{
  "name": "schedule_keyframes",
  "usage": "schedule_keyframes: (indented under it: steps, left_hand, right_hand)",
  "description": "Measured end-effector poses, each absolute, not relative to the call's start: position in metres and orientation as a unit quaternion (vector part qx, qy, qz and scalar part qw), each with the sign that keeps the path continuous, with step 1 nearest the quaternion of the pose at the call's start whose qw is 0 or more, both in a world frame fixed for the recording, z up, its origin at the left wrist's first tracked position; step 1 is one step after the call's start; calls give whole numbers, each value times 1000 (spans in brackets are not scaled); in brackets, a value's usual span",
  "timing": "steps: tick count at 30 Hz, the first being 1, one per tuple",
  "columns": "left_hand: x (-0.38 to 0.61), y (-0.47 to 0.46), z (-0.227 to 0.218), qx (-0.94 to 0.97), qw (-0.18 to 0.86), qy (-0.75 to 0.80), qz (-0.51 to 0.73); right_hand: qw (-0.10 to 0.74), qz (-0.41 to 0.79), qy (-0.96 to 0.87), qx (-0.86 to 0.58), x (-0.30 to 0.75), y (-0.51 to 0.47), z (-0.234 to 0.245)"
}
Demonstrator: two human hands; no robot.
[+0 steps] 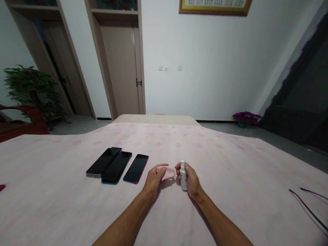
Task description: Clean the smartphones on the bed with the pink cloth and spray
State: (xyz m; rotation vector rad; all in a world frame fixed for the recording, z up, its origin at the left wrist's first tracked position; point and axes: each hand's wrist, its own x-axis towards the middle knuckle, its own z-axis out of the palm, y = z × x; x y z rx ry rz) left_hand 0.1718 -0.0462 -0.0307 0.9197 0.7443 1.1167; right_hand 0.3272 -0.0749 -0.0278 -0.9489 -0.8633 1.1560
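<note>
White wall (207, 75) fills the background, and before it spreads a broad table (230, 198) under a pale pink, flower-patterned cover. To my left lie several dark phones (117, 168), overlapping, and just beside them a single red-edged phone (136, 168), screen up, its long axis running away from me and slanting rightward at the far end. It lies left of both my grips; my left hand (155, 179) is much the nearer. My right hand (194, 179) is closed around a small white bottle (183, 180), near upright, cap uppermost; whether its base touches the table I cannot tell. My left thumb and fingers pinch a pink cloth (168, 173), which reaches rightward toward the bottle, almost level with its middle.
</note>
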Motion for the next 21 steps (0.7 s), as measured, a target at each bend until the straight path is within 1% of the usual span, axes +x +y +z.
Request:
schedule_keyframes:
  steps: [9, 16, 21]
  left_hand:
    - [172, -48, -25, 412, 695, 322, 494]
    - [170, -47, -31, 427, 685, 311, 503]
    - [170, -47, -29, 428, 681, 313, 505]
  right_hand:
    - [671, 425, -406, -452, 326, -77, -24]
    - [664, 426, -429, -440, 323, -76, -20]
    - [657, 414, -425, -466, 324, -74, -24]
